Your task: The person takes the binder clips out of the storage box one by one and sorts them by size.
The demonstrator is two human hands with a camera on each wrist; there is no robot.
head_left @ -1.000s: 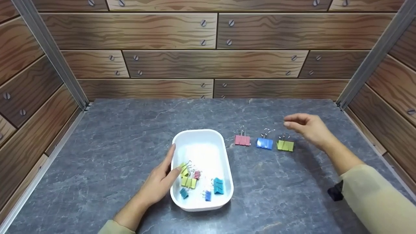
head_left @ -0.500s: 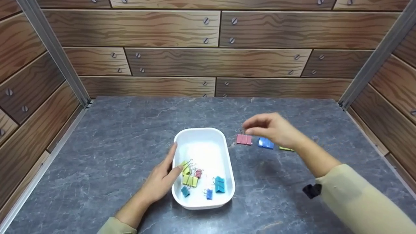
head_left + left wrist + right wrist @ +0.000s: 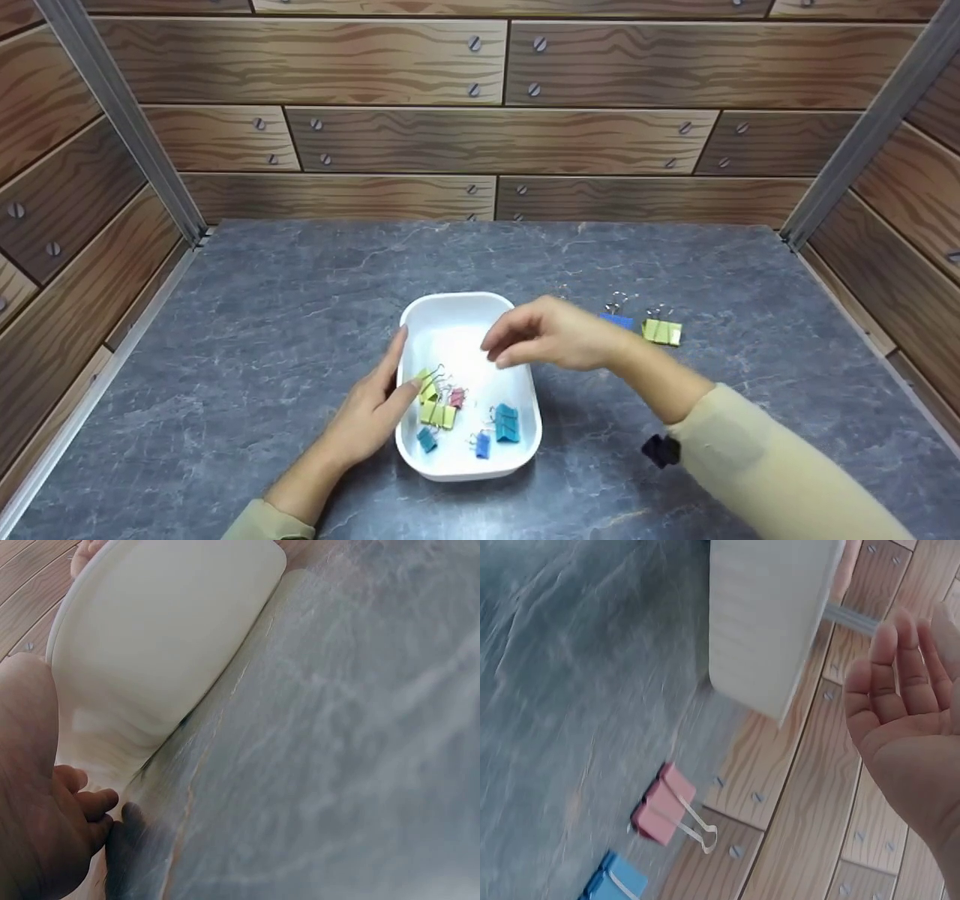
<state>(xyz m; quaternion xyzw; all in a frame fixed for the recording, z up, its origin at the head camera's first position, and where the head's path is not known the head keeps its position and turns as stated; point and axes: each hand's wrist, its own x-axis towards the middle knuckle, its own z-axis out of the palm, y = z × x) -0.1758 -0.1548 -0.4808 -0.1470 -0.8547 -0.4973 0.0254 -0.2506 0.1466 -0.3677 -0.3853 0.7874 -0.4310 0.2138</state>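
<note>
A white plastic tub (image 3: 463, 469) stands on the table with several small binder clips inside. They include a lime green clip (image 3: 437, 415), a small pink clip (image 3: 457, 397), a teal clip (image 3: 506, 423) and a small blue clip (image 3: 481, 445). My left hand (image 3: 369, 416) grips the tub's left wall, thumb over the rim and fingers outside. Above the tub's right rim hovers my right hand (image 3: 559, 335), fingers loosely bent, holding nothing. Outside the tub, right of it, a larger pink binder clip (image 3: 664, 804) and a blue binder clip (image 3: 616, 877) show in the right wrist view.
A larger lime green binder clip (image 3: 662, 332) lies at the right end of the row on the grey marbled table (image 3: 300, 285). Wood-patterned walls (image 3: 390, 139) and metal corner posts (image 3: 847, 142) enclose the table's back and sides.
My right hand has swept left from beside the lime green clip, across the row of clips, to above the tub. My left hand stays on the tub.
</note>
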